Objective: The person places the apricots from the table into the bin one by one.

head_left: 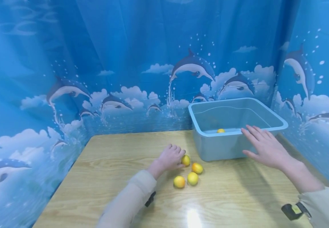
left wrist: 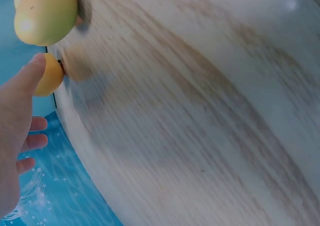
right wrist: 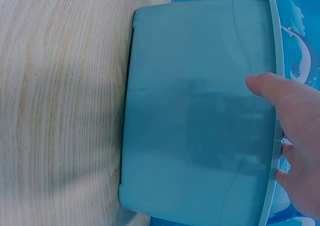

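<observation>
A person's left hand (head_left: pixel 169 158) reaches over a wooden table (head_left: pixel 96 177), its fingers bent toward a yellow fruit (head_left: pixel 185 160), the farthest of four loose on the wood. The thumb overlaps that fruit in the left wrist view, but whether thumb and fingers pinch it cannot be told. If they close on only one side, the smooth, rounded fruit could squirt away and roll toward the table's far edge.

Just nearer sits the leftmost fruit (head_left: pixel 179 182), almost against a second near fruit (head_left: pixel 192 179); a dragging sleeve or a low wrist could nudge the pair and set both rolling. Right of the hand's fruit, and close to it, lies an orange-tinged fruit (head_left: pixel 197 168), which a careless knuckle might knock against the blue bin (head_left: pixel 210 148).

The bin stands at the far right before a dolphin-print curtain (head_left: pixel 141 57), one yellow fruit inside (head_left: pixel 220 130) visible over its near rim. At right, the right hand (head_left: pixel 262 147) is spread flat, fingers straight at that rim, holding nothing; contact is unclear. Should it press down hard there, the bin could tip or slide, its one visible fruit rolling with it.
</observation>
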`<state>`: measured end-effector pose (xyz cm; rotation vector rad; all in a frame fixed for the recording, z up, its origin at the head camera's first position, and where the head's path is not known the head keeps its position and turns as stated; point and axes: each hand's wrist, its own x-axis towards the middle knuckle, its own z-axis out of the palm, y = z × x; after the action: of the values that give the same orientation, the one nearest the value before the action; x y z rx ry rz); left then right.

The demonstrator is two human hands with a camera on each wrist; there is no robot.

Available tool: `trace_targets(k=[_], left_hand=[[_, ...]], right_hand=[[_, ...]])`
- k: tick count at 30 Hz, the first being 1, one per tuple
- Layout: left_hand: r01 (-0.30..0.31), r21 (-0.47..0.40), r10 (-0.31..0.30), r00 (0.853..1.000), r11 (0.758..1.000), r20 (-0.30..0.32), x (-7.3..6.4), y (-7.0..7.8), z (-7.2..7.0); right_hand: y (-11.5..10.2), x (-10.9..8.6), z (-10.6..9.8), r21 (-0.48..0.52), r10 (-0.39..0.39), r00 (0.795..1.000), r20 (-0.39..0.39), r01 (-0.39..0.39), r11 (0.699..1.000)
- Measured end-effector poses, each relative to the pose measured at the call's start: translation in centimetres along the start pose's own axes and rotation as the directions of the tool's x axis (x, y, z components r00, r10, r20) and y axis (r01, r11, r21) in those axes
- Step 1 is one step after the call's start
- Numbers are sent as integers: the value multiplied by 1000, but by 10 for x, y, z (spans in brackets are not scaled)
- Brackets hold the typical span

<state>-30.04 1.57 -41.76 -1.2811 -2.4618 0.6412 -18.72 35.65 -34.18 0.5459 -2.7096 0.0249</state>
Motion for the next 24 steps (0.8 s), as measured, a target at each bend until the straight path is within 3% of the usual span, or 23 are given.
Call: trace_targets(k=[9,17,24], left_hand=[[5,-31,-4,1000,1000,26,4,5,6],[2,-75,-3,1000,997,-19,6,7,9],[0,-98,-2,1000,995,-19,8,8,10]], right_hand=[[-1,0,0,-4,-6,1000,-10,6,1000],[-2,0,0,-8,-6,1000,-14,6,1000],[-2,0,0,-8,-6,1000,-18,6,1000]])
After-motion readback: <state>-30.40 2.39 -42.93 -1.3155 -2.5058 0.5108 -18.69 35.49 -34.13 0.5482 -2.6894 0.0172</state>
